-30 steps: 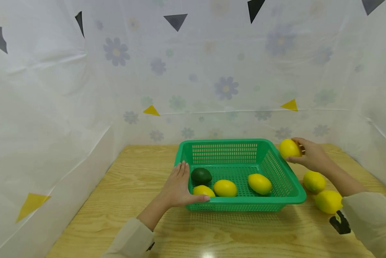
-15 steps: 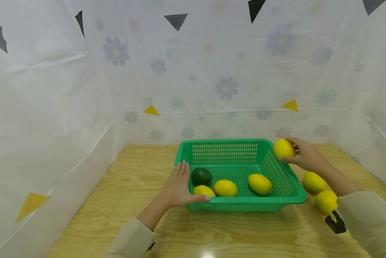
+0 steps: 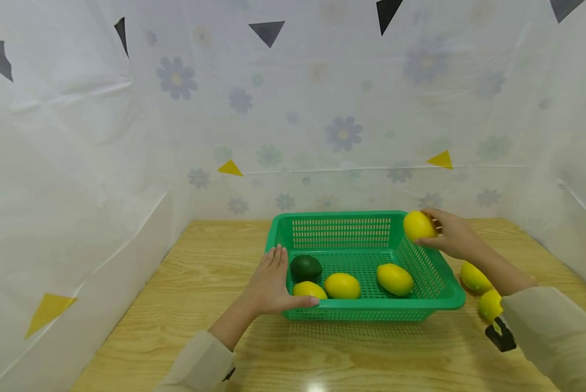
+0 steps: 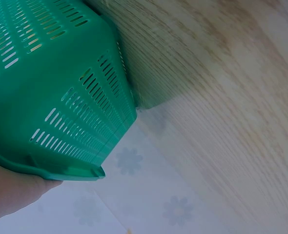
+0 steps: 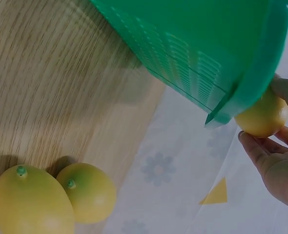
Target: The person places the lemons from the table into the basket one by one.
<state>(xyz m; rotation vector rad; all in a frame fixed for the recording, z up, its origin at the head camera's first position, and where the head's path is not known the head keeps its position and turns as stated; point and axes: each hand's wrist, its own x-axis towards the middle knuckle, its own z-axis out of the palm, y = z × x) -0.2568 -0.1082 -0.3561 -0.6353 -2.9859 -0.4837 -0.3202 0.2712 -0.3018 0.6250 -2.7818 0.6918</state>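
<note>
Yellow lemon (image 3: pixel 418 226) is held between the thumb and fingers of my right hand (image 3: pixel 454 234), over the far right rim of a green plastic basket (image 3: pixel 371 304). The right wrist view shows that lemon (image 5: pixel 263 117) partly behind the basket's rim. My left hand (image 3: pixel 268 286) rests on the basket's near left corner, fingers straight on the left rim and thumb along the front rim. Inside the basket lie a dark green avocado (image 3: pixel 306 268) and three lemons: one at the right (image 3: pixel 394 280), one lemon in the middle (image 3: pixel 342 286), and a lemon partly hidden by the front rim (image 3: pixel 309 291).
Two more lemons lie on the wooden table (image 3: pixel 185 305) right of the basket: a farther lemon (image 3: pixel 475 277) and a nearer lemon (image 3: pixel 489 305), partly covered by the right sleeve (image 3: pixel 552 321). White patterned sheeting (image 3: pixel 293 109) encloses the table's back and sides.
My right hand has moved left with its lemon, from outside the basket's right rim to above it. The left hand and the basket have stayed put.
</note>
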